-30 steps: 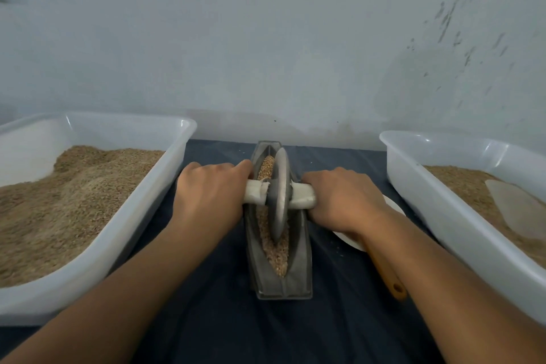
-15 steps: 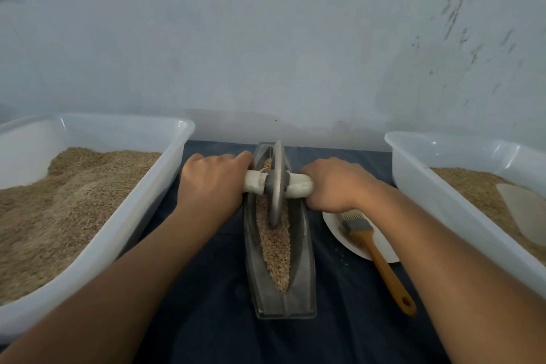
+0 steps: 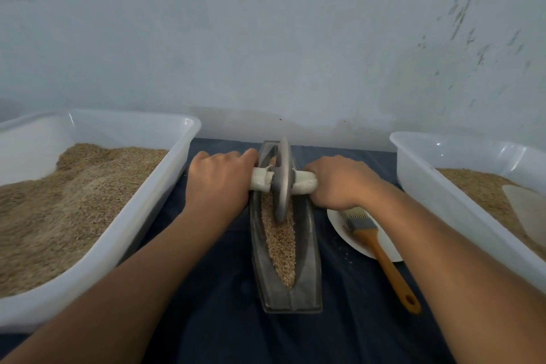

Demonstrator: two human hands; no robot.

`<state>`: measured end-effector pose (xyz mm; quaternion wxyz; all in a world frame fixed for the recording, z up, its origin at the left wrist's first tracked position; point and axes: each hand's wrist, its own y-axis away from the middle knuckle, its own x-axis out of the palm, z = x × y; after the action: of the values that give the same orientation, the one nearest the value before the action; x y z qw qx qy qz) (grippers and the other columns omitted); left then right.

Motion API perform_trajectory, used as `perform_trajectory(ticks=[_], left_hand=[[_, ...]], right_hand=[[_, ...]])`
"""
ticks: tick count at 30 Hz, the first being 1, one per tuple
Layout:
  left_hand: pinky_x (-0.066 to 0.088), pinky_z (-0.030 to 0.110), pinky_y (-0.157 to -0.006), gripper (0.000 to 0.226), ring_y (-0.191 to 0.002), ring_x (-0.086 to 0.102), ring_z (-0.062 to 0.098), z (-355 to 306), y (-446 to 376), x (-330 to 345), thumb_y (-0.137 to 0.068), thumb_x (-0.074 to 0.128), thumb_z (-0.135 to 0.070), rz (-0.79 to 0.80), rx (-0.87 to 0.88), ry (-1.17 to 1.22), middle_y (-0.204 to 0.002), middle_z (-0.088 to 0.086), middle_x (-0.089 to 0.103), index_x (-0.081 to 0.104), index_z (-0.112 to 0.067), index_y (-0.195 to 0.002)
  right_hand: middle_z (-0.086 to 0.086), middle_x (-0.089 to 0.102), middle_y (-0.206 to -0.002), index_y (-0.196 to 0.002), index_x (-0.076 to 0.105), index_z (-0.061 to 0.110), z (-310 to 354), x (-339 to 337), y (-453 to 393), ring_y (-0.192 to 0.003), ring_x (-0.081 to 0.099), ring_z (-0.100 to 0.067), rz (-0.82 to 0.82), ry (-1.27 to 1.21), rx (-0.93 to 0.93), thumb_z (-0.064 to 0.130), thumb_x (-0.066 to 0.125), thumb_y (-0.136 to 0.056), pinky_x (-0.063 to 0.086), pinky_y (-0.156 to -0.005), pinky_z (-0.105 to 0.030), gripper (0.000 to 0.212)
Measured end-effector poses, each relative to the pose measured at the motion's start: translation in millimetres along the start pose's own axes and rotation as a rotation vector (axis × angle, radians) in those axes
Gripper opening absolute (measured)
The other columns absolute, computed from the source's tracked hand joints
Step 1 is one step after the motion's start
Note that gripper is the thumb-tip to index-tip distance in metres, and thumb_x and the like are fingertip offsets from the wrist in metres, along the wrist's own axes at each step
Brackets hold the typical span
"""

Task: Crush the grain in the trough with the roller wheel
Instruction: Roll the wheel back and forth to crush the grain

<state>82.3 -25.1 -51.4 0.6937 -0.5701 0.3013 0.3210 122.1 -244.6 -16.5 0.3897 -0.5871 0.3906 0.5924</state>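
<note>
A narrow grey metal trough [image 3: 308, 260] lies lengthwise on the dark cloth, with brown grain [image 3: 282, 248] along its groove. A grey metal roller wheel [image 3: 282, 183] stands upright in the far part of the trough, on a white-wrapped axle handle [image 3: 304, 183]. My left hand [image 3: 220, 183] grips the left end of the handle. My right hand [image 3: 339, 182] grips the right end. The wheel's lower rim sits in the grain.
A large white tub [image 3: 127, 224] of grain stands on the left, another white tub [image 3: 461, 207] with grain and a pale scoop [image 3: 526, 210] on the right. A white plate [image 3: 351, 238] with an orange-handled brush [image 3: 381, 254] lies right of the trough. A grey wall rises behind.
Both hands have rolled the wheel away from me, from the trough's middle to its far part. More grain shows in the near half, and the brush and plate have come into view.
</note>
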Motion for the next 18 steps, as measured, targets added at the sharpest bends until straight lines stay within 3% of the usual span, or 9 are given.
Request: perform_trajectory(ticks=[5, 8, 18], left_hand=[[0.04, 0.033, -0.069, 0.028, -0.071, 0.058, 0.015, -4, 10, -11, -0.084, 0.068, -0.031, 0.033, 0.008, -0.02, -0.084, -0.008, 0.059, 0.05, -0.033, -0.105], [0.039, 0.033, -0.069, 0.027, -0.07, 0.057, 0.015, -5, 18, -19, -0.083, 0.068, -0.028, 0.045, 0.008, -0.013, -0.083, -0.008, 0.057, 0.05, -0.033, -0.103], [0.042, 0.032, -0.074, 0.028, -0.077, 0.059, 0.013, -4, 38, -40, -0.085, 0.064, -0.035, 0.076, 0.029, 0.017, -0.087, -0.011, 0.057, 0.048, -0.037, -0.107]], right_hand=[[0.012, 0.057, -0.072, -0.077, 0.047, 0.038, 2, 13, 17, -0.063, 0.053, -0.009, -0.188, 0.067, 0.027, 0.042, 0.057, -0.074, 0.033, -0.05, -0.028, 0.011], [0.011, 0.054, -0.069, -0.083, 0.047, 0.038, 6, 20, 29, -0.06, 0.05, -0.013, -0.271, 0.073, 0.043, 0.043, 0.054, -0.072, 0.029, -0.049, -0.029, 0.013], [0.006, 0.055, -0.066, -0.086, 0.041, 0.031, 22, 27, 66, -0.059, 0.053, -0.021, -0.392, 0.086, 0.107, 0.037, 0.054, -0.083, 0.049, -0.057, -0.037, 0.015]])
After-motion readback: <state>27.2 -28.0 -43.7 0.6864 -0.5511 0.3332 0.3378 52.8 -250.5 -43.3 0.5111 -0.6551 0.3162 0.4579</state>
